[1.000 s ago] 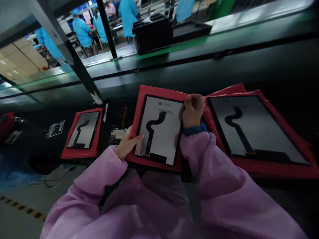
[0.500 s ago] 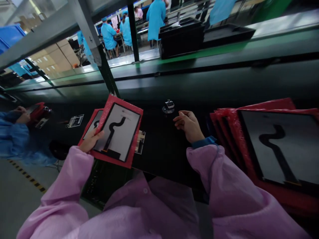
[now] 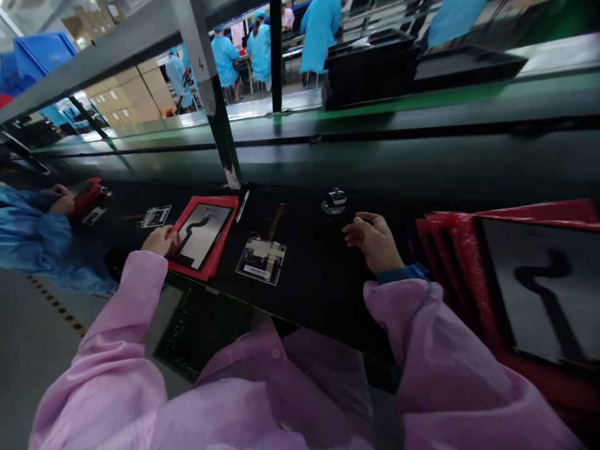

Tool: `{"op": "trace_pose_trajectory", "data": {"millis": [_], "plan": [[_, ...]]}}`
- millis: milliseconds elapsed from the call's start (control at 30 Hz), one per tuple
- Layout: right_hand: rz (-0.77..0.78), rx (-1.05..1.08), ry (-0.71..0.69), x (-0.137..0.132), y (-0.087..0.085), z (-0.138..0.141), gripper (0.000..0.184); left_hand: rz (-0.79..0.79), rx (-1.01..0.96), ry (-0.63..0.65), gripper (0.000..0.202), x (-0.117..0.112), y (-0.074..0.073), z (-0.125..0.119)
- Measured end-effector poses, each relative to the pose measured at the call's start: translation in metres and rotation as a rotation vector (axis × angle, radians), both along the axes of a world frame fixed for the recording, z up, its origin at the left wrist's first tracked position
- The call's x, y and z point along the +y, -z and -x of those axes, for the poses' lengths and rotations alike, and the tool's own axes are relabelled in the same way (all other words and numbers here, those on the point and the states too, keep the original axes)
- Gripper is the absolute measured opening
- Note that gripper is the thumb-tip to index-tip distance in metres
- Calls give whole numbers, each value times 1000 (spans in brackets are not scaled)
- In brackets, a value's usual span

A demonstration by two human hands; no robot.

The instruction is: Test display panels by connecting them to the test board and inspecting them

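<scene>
My left hand (image 3: 160, 241) grips the lower left edge of a flat display panel (image 3: 206, 232), which has a grey face, dark border and black wavy strip. That panel lies on red wrap sheets (image 3: 218, 255) at the left of the black bench. My right hand (image 3: 374, 242) hovers over the bench with fingers loosely bent and apart, holding nothing. Just beyond its fingertips is a small silver tally counter (image 3: 336, 200). Between my hands lies a circuit piece (image 3: 262, 259) with tan tape, a label and a brown ribbon cable. A white pen (image 3: 242, 206) rests beside the red sheets.
A stack of red-wrapped panels (image 3: 539, 281) stands at my right. Further left are another circuit piece (image 3: 155, 216) and a co-worker's blue sleeve (image 3: 32, 225). A green crate (image 3: 201, 331) sits below the bench edge. A metal post (image 3: 206, 81) rises behind the bench.
My left hand has lowered the panel and its red sheet leftward onto the other red-wrapped panel. The circuit piece and pen are now uncovered. The view has shifted left; my right hand stays by the counter.
</scene>
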State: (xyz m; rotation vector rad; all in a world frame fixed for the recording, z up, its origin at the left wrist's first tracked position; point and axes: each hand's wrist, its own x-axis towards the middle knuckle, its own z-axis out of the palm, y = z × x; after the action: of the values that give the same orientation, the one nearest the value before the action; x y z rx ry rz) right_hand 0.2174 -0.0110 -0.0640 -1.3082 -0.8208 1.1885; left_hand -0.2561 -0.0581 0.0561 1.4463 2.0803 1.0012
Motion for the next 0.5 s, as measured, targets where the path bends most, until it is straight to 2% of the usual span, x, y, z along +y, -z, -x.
{"op": "trace_pose_trajectory", "data": {"millis": [133, 200, 267, 367, 433, 500], "plan": [[-23, -71, -32, 1, 1, 2, 25, -117, 223, 70, 26, 0, -1, -15], [-46, -124, -46, 2, 1, 3, 24, -140, 288, 149, 25, 1, -4, -33], [-75, -183, -56, 2, 0, 5, 24, -209, 328, 292, 27, 0, -11, -62], [-110, -252, -71, 2, -2, 7, 22, -506, 376, 633, 25, -9, -36, -121], [-123, -276, -76, 3, -4, 7, 18, -687, 383, 890, 20, -17, -63, -161], [-133, -288, -75, 4, -6, 6, 14, -829, 444, 1199, 26, -26, -95, -193]]}}
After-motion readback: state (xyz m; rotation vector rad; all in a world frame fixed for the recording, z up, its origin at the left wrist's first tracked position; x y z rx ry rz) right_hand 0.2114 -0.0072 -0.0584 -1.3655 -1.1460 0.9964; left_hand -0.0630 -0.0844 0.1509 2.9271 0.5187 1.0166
